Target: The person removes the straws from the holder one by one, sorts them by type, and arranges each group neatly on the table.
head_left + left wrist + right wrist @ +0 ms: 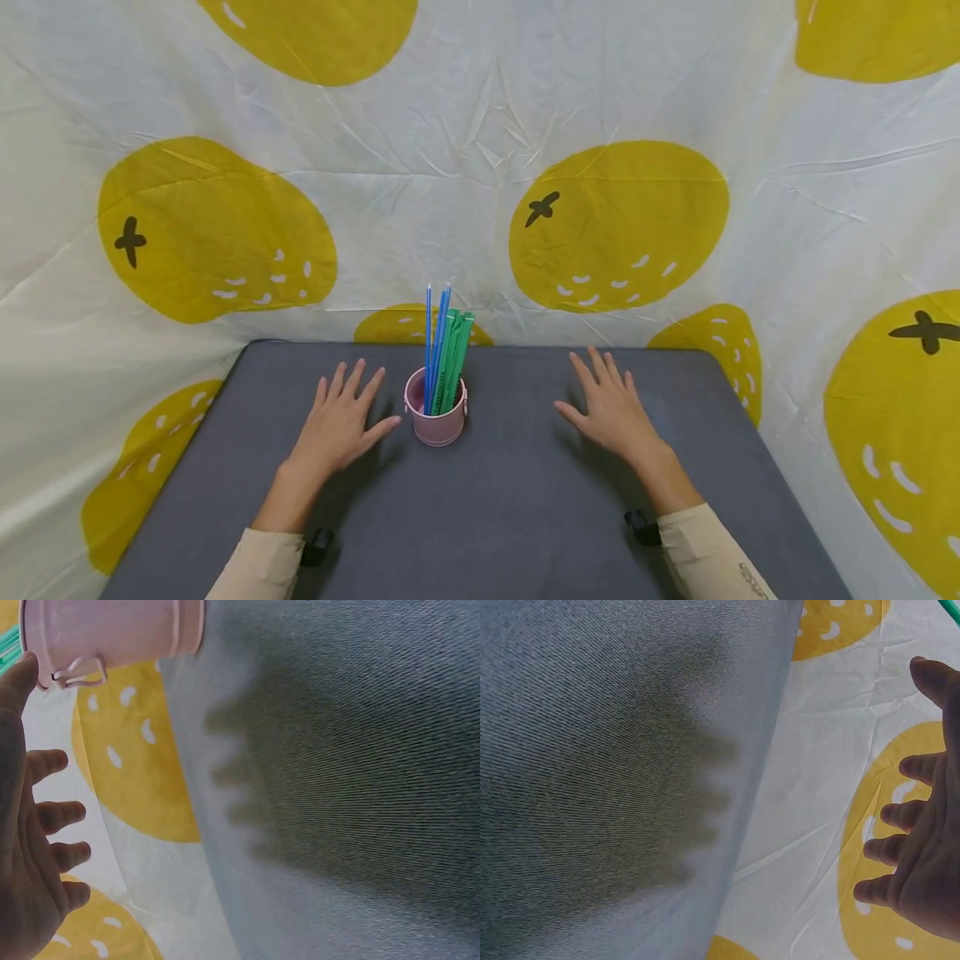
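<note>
A small pink bucket (pixel 438 430) with side handles stands upright on the dark grey table. Inside it lean thin blue sticks (pixel 429 350), which look like wrapped straws, and several flat green packets (pixel 454 358). To the bucket's left, my left hand (pixel 339 425) hovers over the table with its fingers spread, the thumb close to the bucket. My right hand (pixel 609 410) hovers farther off on the bucket's right, also with fingers spread. Neither hand holds anything. In the left wrist view the bucket (pixel 112 630) shows near the thumb, while only a green tip appears in the right wrist view.
The table (pixel 495 517) has a dark grey cloth-like top, and its far edge meets a white curtain (pixel 450 225) printed with large yellow fruits. More of that curtain hangs at both sides. A black wrist strap (pixel 318 547) sits at the left cuff, another (pixel 642 528) at the right.
</note>
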